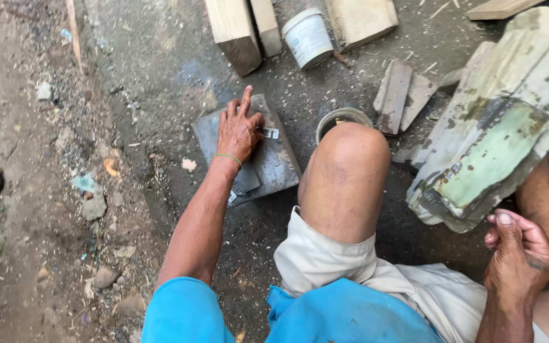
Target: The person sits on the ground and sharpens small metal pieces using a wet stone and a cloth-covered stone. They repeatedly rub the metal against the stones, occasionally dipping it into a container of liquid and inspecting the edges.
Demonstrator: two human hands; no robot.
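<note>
Slate-grey flat slab [268, 159] on the ground, under the left hand [238, 130].

It lies ahead and left of the raised knee [344, 171], its long axis running away from the person and tilted slightly left; the left hand rests flat on its near-left part, fingers spread, index pointing forward. The right hand [519, 251] is well apart at lower right, loosely curled and holding nothing, just beside a stack of weathered painted boards [497, 140]. A small white bucket [308, 37] stands beyond.
</note>
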